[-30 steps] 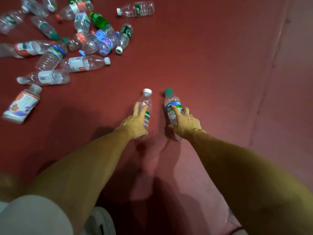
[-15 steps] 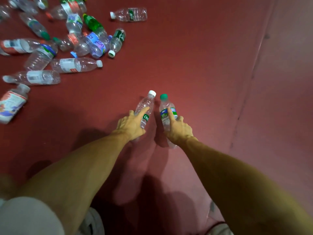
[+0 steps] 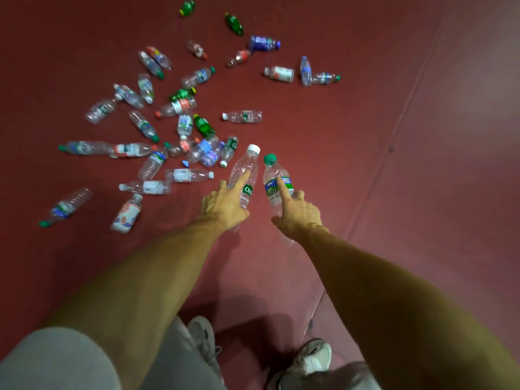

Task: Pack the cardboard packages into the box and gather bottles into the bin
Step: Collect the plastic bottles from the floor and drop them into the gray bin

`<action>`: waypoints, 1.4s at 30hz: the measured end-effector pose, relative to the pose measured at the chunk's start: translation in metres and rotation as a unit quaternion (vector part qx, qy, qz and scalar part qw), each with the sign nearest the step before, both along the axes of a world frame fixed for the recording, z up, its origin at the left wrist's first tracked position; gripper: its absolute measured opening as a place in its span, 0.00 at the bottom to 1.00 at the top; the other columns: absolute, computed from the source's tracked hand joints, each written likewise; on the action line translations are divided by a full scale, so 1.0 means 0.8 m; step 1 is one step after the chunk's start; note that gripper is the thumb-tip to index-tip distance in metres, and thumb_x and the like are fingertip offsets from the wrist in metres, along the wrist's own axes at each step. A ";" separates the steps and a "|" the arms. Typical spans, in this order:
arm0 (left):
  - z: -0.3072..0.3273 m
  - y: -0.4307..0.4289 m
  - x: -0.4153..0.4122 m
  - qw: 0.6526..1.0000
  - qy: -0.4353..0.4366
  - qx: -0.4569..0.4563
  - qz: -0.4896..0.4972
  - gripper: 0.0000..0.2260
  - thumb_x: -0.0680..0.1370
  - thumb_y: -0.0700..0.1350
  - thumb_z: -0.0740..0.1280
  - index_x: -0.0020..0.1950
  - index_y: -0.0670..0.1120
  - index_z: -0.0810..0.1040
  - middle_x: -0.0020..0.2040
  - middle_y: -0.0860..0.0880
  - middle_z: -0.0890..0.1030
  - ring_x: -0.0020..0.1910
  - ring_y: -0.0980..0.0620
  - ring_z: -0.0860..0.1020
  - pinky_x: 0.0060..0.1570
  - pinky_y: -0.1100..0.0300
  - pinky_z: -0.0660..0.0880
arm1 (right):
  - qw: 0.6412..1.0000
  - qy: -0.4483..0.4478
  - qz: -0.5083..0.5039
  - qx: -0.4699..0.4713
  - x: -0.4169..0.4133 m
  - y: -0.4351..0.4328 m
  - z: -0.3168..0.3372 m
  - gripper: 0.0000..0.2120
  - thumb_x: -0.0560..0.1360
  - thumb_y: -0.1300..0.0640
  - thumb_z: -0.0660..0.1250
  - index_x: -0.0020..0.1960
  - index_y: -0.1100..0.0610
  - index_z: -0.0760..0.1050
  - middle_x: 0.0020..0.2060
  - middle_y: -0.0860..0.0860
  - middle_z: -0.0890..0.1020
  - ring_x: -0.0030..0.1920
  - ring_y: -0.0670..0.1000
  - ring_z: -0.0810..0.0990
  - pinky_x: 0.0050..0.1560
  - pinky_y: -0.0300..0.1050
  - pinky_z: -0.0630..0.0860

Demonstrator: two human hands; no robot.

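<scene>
Gripping white-capped bottle (image 3: 247,161) in left hand (image 3: 225,205): thumb and lower fingers wrapped round the body, index finger straight along it toward the cap. Green label patch just past the knuckles, base poking out below the palm. Same grip on green-capped bottle (image 3: 272,173) in right hand (image 3: 298,215): curled round the lower body, index finger laid straight over the green-and-blue label. Both bottles side by side, near each other, no contact visible, caps pointing away from the body. Held out front on stretched bare arms, over the red floor (image 3: 380,192); cannot tell from this angle whether lifted clear of it.

Just left of the white-capped bottle: loose heap of bottles (image 3: 204,147), all lying flat, mostly clear, caps green, white, red and blue. Nearest the held pair: dark-green-labelled bottle (image 3: 230,149), white cap toward the camera. Further out, alone: lone clear bottle (image 3: 242,116) lying crosswise. Far end: green bottle (image 3: 234,23), blue bottle (image 3: 263,43), white-labelled bottle (image 3: 279,73). Lower left, apart from the heap: pink-and-white bottle (image 3: 126,215).

Bottom of view: grey shorts (image 3: 56,361), pale sneakers (image 3: 312,358) planted on the floor. Seam line (image 3: 391,140) running diagonally across the floor, right of the hands.
</scene>
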State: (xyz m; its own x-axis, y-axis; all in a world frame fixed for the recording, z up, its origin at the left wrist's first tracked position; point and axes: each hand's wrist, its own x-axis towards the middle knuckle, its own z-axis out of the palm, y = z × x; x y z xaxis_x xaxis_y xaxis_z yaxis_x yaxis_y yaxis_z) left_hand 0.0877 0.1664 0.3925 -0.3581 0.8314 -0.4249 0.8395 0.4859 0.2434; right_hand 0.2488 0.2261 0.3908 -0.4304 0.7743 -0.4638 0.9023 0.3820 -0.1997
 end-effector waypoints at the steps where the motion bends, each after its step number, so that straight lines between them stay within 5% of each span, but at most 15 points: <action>1: 0.042 -0.005 -0.012 1.000 -0.001 0.004 0.006 0.44 0.74 0.52 0.73 0.79 0.65 0.45 0.75 0.38 0.64 0.62 0.36 0.77 0.58 0.48 0.74 | 1.000 0.002 0.006 0.004 -0.011 -0.002 0.040 0.44 0.79 0.49 0.66 0.81 0.45 0.37 0.62 0.59 0.68 0.54 0.62 0.78 0.48 0.52 0.73; 10: 0.334 -0.085 -0.123 0.990 -0.004 0.067 0.124 0.41 0.74 0.50 0.73 0.79 0.63 0.52 0.67 0.39 0.71 0.61 0.34 0.76 0.58 0.47 0.74 | 0.992 0.047 0.113 0.043 -0.142 -0.022 0.332 0.45 0.78 0.46 0.67 0.81 0.45 0.38 0.63 0.60 0.68 0.56 0.64 0.78 0.49 0.52 0.72; 21: 0.477 -0.321 -0.214 0.929 0.054 0.135 0.340 0.37 0.74 0.49 0.71 0.78 0.64 0.56 0.56 0.41 0.77 0.55 0.36 0.79 0.53 0.49 0.74 | 0.931 0.102 0.342 0.076 -0.313 -0.183 0.482 0.44 0.77 0.47 0.68 0.81 0.46 0.40 0.68 0.63 0.67 0.62 0.66 0.76 0.59 0.56 0.74; 42: 0.532 -1.117 -0.328 0.686 0.160 0.122 0.699 0.34 0.72 0.48 0.69 0.76 0.60 0.59 0.56 0.39 0.80 0.52 0.38 0.80 0.49 0.52 0.75 | 0.674 0.165 0.720 0.023 -0.635 -0.978 0.541 0.44 0.76 0.47 0.69 0.81 0.44 0.42 0.65 0.59 0.68 0.59 0.63 0.77 0.58 0.52 0.73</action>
